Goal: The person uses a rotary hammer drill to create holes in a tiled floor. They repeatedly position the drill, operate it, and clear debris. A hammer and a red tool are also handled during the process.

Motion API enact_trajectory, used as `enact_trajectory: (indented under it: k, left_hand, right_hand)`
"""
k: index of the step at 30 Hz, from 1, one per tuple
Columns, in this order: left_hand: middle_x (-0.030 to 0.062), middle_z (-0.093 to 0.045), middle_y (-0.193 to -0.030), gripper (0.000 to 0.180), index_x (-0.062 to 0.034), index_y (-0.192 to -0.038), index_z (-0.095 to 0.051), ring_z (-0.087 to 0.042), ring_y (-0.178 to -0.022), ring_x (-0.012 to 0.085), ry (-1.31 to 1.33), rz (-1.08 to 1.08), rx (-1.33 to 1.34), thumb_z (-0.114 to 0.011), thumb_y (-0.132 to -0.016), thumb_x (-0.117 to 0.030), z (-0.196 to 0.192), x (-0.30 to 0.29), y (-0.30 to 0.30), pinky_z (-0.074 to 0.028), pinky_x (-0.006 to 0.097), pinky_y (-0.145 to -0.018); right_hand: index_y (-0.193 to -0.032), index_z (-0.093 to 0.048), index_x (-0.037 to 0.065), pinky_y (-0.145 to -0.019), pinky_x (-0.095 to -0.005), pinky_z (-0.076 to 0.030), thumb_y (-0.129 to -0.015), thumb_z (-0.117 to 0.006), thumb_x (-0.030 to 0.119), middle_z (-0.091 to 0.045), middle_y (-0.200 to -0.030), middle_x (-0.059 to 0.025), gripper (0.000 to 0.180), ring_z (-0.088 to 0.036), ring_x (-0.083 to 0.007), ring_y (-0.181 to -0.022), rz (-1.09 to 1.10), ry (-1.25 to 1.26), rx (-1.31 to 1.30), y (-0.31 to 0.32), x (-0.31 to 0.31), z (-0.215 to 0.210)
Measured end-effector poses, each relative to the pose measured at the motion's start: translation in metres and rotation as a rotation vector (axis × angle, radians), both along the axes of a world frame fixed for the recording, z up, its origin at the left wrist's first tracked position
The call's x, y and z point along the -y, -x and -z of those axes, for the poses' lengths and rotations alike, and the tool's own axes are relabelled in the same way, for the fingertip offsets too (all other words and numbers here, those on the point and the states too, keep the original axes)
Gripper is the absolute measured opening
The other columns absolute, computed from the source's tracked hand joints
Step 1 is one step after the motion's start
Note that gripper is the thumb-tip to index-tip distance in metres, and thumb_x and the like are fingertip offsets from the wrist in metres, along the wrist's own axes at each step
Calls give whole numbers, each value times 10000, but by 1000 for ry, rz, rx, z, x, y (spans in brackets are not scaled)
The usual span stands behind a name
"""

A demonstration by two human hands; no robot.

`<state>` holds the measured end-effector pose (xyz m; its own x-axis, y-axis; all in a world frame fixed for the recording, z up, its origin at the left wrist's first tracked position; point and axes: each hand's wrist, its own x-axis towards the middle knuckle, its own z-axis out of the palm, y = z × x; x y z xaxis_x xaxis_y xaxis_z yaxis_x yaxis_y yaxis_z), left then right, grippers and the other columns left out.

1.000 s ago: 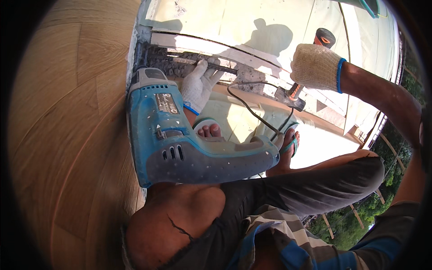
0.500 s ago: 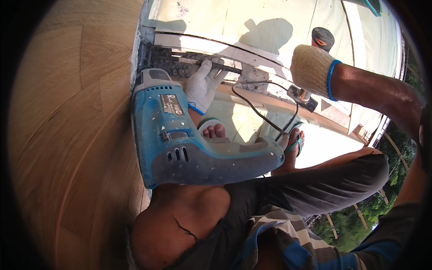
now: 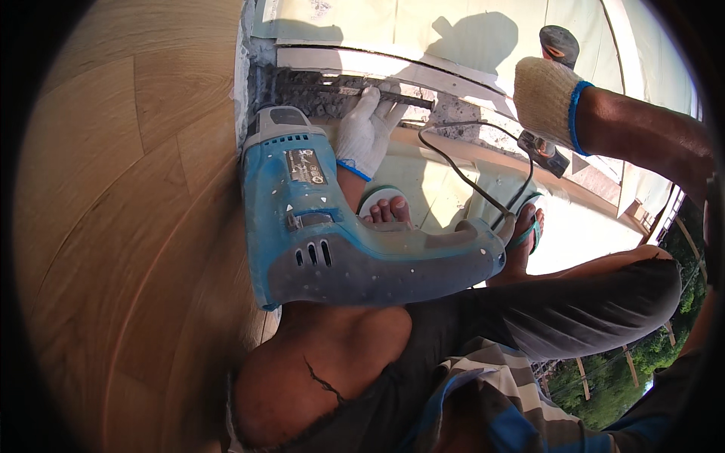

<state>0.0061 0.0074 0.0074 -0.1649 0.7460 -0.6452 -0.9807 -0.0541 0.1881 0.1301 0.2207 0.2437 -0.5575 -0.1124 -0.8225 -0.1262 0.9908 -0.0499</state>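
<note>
I have my left hand [image 3: 368,137] pinching the metal rod [image 3: 415,100], which lies left to right, its end pointing toward the hammer [image 3: 544,154] my right hand [image 3: 547,97] grips.

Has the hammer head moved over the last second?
Yes: the hammer head has shifted a little rightward in the view, judged against the blue power drill.

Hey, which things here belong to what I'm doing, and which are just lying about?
In use:
hammer, in your right hand
dark metal bar, in your left hand

Apparently lying about:
corded power drill, neither hand on it
</note>
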Motion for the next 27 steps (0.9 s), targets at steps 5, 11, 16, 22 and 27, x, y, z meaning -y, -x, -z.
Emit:
enact_trajectory:
  k: [5,11,16,22,27]
  left_hand:
    - [194,-647,-1463,252,32,-1374,-598,-600,-1442,326,31,1,-38,-544,-1174,-112,-2,1,0,-469,522,-1302]
    - [197,-653,-1456,248,15,-1377,-601,-603,-1439,327,9,0,36,-555,-1171,-118,0,0,-1,-475,523,-1298]
    - [176,-658,-1379,241,-14,-1384,-586,-646,-1375,333,1,-37,42,-572,-1158,-96,3,1,1,-530,559,-1241]
    - [154,-671,-1363,236,-42,-1372,-612,-646,-1351,329,79,-24,3,-593,-1165,-154,-1,-3,-4,-527,546,-1237]
    - [106,-683,-1361,279,-58,-1418,-612,-665,-1318,292,275,-23,-21,-570,-1180,-198,-5,4,4,-563,518,-1183]
  right_hand:
    - [-1129,-800,122,-851,-404,-682,-880,-912,375,-805,-895,-55,373,-829,-245,-902,13,-2,-16,5,3,2]
    - [-1141,-798,122,-851,-400,-683,-875,-919,368,-806,-890,-54,382,-830,-242,-893,-4,-13,1,4,9,-1]
    - [-1152,-796,122,-851,-398,-683,-871,-925,362,-807,-885,-53,391,-831,-239,-885,-2,-36,18,4,4,-6]
    - [-1164,-794,123,-851,-395,-683,-866,-932,354,-808,-879,-52,402,-832,-236,-876,84,-96,73,-30,-30,-18]
    - [-1028,-745,115,-757,-419,-619,-810,-945,318,-753,-801,-69,358,-771,-273,-747,226,283,-359,-78,-87,13]
